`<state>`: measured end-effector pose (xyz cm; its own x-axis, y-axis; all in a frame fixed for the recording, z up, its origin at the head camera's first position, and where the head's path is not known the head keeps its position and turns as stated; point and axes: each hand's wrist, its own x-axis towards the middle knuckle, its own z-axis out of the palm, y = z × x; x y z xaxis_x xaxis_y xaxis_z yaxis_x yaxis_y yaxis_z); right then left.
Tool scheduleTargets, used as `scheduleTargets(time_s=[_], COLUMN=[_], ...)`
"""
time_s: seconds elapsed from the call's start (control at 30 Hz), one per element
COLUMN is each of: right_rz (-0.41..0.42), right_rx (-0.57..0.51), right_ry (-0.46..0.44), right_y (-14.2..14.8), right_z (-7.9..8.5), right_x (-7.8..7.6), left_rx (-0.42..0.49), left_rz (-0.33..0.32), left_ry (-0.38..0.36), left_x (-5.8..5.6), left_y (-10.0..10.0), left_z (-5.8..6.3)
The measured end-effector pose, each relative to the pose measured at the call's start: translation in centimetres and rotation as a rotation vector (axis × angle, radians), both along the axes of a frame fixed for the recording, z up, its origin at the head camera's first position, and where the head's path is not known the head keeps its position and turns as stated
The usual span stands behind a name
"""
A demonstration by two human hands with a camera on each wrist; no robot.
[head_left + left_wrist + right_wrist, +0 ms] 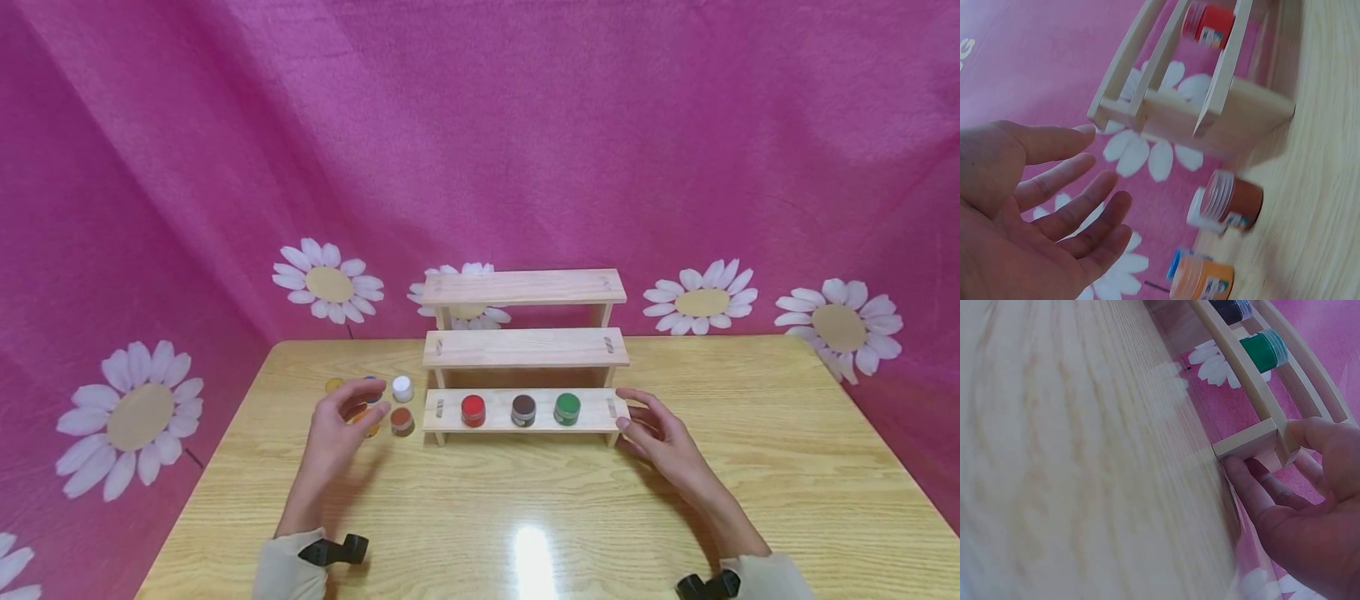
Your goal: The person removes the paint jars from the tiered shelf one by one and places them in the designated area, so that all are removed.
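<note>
A three-tier wooden rack (525,348) stands on the table. On its lowest step sit a red paint jar (473,410), a dark brown one (523,410) and a green one (567,408). My right hand (663,437) holds the rack's right end, thumb and fingers about the corner of the lowest step. To the rack's left, my left hand (335,427) hovers above several jars with its fingers apart and nothing held. Near it are a reddish-brown jar (1235,203), a white jar (402,388) and an orange jar (1207,279); blue and yellow ones are partly hidden.
The light wood table (450,508) runs back to a pink cloth (480,142) with white daisies, hanging behind and at the sides. A bright glare spot lies on the table's front part. Black straps circle both sleeves.
</note>
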<state>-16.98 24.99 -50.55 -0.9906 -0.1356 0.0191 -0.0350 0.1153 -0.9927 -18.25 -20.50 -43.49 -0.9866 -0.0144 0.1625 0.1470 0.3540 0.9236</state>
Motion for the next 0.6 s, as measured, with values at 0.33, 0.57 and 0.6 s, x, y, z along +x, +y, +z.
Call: scheduleTargets(time_s=[0.33, 0.57, 0.6], right_rz=[-0.001, -0.009, -0.009], right_rx=[-0.009, 0.003, 0.006], right_ry=[0.011, -0.011, -0.014], right_y=[-0.1, -0.1, 0.0], right_z=[-0.2, 0.0, 0.1], right_x=[-0.2, -0.1, -0.1], left_rx=[0.089, 0.078, 0.082], left_rz=[-0.065, -0.066, -0.072], left_ry=[0.005, 0.014, 0.015], left_x=[0.2, 0.3, 0.2], left_y=[2.6, 4.5, 4.8], left_z=[-0.6, -1.2, -1.3])
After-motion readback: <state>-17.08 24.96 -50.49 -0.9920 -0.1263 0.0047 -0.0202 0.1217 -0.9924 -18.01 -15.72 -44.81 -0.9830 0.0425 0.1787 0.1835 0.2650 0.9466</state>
